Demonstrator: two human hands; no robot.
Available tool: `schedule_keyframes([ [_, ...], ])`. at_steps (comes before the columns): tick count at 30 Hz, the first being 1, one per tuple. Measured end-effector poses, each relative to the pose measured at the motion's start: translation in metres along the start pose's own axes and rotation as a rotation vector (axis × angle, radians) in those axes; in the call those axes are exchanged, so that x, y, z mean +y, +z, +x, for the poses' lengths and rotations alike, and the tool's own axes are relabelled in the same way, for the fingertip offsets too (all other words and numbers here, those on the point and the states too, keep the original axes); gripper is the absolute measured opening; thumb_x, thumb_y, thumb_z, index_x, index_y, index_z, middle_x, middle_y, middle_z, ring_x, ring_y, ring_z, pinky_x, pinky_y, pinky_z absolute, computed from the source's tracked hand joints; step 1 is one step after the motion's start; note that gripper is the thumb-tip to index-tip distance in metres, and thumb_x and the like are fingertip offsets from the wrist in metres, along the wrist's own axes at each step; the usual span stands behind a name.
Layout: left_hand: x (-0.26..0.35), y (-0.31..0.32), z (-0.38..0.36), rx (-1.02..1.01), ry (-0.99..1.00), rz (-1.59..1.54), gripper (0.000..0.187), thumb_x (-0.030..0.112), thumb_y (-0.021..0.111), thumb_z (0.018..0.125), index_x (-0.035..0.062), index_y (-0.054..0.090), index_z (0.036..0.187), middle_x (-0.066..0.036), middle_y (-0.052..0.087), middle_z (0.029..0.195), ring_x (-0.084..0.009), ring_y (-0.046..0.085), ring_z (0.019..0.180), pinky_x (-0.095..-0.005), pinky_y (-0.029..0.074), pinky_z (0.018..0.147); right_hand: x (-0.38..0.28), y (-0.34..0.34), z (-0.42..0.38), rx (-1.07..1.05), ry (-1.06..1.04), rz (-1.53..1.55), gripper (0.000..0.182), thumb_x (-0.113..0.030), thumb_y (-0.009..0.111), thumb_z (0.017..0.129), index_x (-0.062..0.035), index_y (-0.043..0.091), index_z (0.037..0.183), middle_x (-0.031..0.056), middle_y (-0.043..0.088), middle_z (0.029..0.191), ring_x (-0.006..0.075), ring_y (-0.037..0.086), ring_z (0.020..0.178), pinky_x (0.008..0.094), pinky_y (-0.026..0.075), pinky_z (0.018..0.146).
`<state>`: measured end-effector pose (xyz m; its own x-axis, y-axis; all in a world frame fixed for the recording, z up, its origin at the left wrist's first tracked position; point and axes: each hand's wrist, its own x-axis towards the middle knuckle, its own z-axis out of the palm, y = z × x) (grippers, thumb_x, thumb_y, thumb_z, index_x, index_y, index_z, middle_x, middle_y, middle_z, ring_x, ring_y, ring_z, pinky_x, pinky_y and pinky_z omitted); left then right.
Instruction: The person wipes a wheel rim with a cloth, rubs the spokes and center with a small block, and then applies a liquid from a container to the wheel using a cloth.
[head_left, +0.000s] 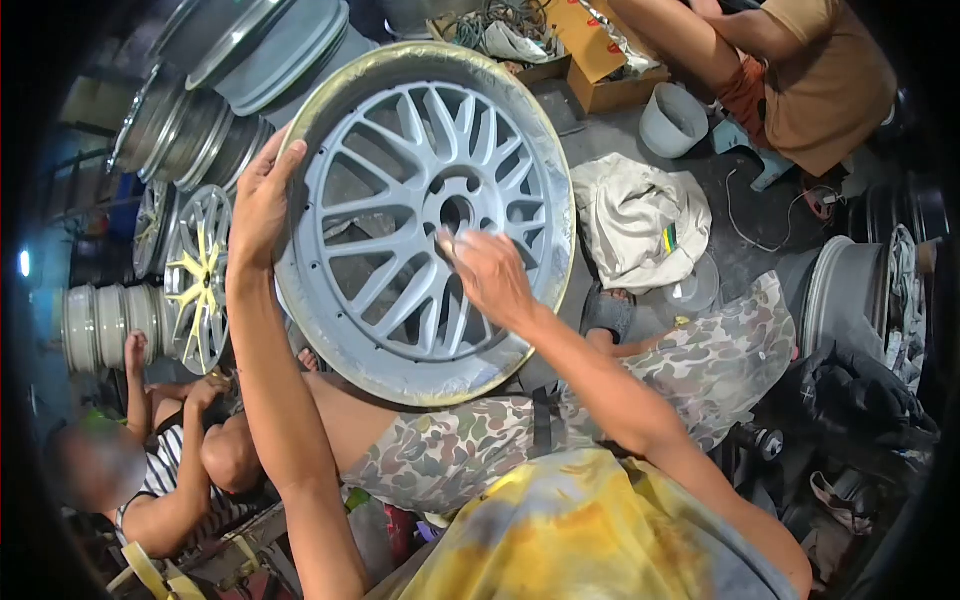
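A large grey multi-spoke wheel rim (400,215), with pale yellowish tape or film around its outer lip, leans upright against my lap. My left hand (262,205) grips its left edge, thumb on the front side and fingers behind. Over the spokes just below the centre hole is my right hand (490,275), slightly blurred, its fingers curled together against the surface. Something small and pale may be at its fingertips, but I cannot make it out.
Stacked wheel rims (190,135) and a rim with yellow spokes (200,280) stand left. A person in a striped shirt (165,475) sits lower left, another in a brown shirt (830,85) upper right. A crumpled cloth (640,220), grey bucket (672,122) and cardboard box (605,92) lie right.
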<state>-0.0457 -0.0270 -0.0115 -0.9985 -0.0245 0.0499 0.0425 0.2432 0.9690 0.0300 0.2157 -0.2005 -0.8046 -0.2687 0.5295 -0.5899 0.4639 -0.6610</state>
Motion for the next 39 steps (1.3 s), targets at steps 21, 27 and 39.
schedule_keyframes([
  [21,0.006,0.003,-0.004,-0.008,-0.03,-0.018,0.05,0.02,0.062,0.102,-0.0047,0.051,0.144,-0.009,0.061,0.138,-0.0142,0.055,0.127,-0.0267,0.036,0.111,-0.005,-0.031,0.027,-0.302,0.296,0.415,0.017,-0.017,0.062,0.094,-0.0015,0.069,0.094,0.0173,0.054,0.098,0.0368,0.057,0.096,0.0453,0.047,0.086],
  [27,-0.004,-0.004,0.001,-0.013,-0.035,-0.026,0.05,0.02,0.062,0.102,-0.005,0.051,0.144,-0.009,0.061,0.138,-0.014,0.055,0.127,-0.026,0.036,0.11,0.021,-0.042,0.003,-0.482,0.157,0.086,0.018,-0.019,0.062,0.095,-0.0034,0.071,0.097,0.0179,0.056,0.095,0.0377,0.059,0.093,0.0458,0.048,0.082],
  [39,-0.001,-0.001,-0.002,-0.018,-0.033,-0.028,0.052,0.02,0.063,0.101,-0.006,0.05,0.144,-0.01,0.061,0.138,-0.0147,0.055,0.127,-0.0261,0.037,0.11,0.01,-0.016,0.029,-0.052,0.112,0.063,0.019,-0.005,0.061,0.092,0.0026,0.066,0.109,0.0153,0.057,0.09,0.0348,0.063,0.077,0.0443,0.049,0.068],
])
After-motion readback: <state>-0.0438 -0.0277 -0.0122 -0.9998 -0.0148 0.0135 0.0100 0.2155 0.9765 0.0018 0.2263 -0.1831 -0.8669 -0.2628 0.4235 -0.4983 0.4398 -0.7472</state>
